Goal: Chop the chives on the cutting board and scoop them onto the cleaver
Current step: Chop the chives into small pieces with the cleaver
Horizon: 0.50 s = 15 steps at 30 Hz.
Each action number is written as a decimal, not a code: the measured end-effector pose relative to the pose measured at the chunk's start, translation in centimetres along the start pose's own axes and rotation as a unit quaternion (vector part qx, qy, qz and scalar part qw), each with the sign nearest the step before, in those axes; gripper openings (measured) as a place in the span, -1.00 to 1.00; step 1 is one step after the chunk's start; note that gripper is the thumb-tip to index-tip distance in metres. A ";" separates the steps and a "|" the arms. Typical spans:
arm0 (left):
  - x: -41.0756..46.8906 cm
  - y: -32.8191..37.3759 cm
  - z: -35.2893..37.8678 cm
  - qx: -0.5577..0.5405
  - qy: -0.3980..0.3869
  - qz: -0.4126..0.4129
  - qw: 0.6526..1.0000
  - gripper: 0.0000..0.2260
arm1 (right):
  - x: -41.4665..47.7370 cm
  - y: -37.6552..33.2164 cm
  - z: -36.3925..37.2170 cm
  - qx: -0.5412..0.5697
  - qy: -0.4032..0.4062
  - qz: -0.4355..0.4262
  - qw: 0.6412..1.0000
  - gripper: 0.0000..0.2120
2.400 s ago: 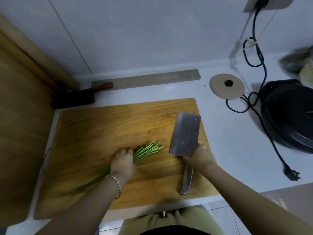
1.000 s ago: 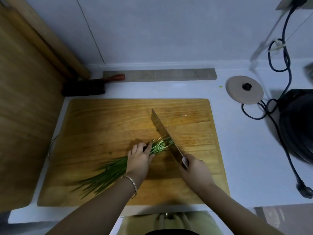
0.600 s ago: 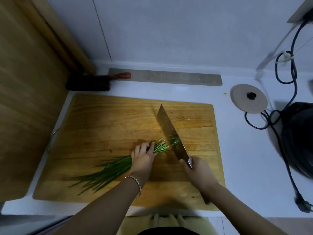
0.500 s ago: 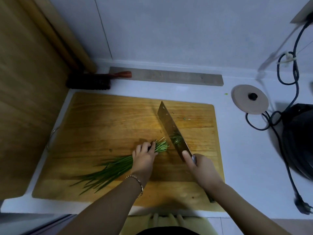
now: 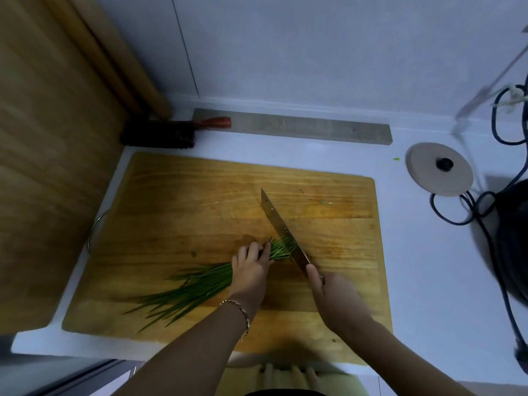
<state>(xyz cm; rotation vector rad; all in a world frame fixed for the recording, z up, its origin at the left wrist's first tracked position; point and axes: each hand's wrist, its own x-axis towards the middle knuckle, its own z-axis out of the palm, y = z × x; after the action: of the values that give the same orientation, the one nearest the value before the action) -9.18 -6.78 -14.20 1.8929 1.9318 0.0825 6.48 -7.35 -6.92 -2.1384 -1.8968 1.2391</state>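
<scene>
Compared with the view a couple of seconds back, when the cleaver [image 5: 281, 227] lay flat on the cutting board [image 5: 185, 201] under my right hand [image 5: 334, 298], the blade now stands on its edge, running diagonally from the far middle of the board toward me. Against the frame half a second ago, it sits closer to the left hand [image 5: 251, 267]. The small gap between the blade and the chive tips has closed. The left hand's hold looks unchanged.

The chives [image 5: 200, 287] lie across the near half of the board. Their loose leafy ends fan out to the near left and their trimmed ends point at the blade. My left hand has its fingers curled over the bunch, pinning it down near the cut end. Only a short tuft shows between the knuckles and the cleaver, and that tuft touches the blade's left face. My right hand is clenched around the cleaver's handle, which is mostly hidden under it, with one finger laid up along the back of the blade. The two hands are just beside each other, with the blade between them.

The board rests on the pale counter [image 5: 428, 267].
</scene>
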 end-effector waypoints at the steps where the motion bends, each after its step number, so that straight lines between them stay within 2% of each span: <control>1: 0.0 -0.1 0.1 -0.004 0.004 0.000 1.000 -0.58 | 0.1 -0.1 0.2 0.004 0.002 -0.002 1.000 -0.50; 8: 0.0 0.0 -0.2 -0.013 0.032 0.000 0.999 -0.60 | 0.9 0.1 0.8 0.031 0.024 -0.008 0.999 -0.52; 12: -0.1 0.0 0.0 -0.072 0.076 -0.006 0.995 -0.73 | 1.2 -0.9 0.6 0.015 0.021 0.007 1.000 -0.55; 15: 0.0 0.5 -0.4 -0.066 0.088 -0.013 0.994 -0.79 | 1.0 -0.6 0.8 0.004 0.021 0.003 1.000 -0.57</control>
<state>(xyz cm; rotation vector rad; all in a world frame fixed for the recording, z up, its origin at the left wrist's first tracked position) -8.85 -6.66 -13.62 1.8262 2.0103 0.3713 5.48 -6.73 -7.63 -2.1500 -1.8687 1.1915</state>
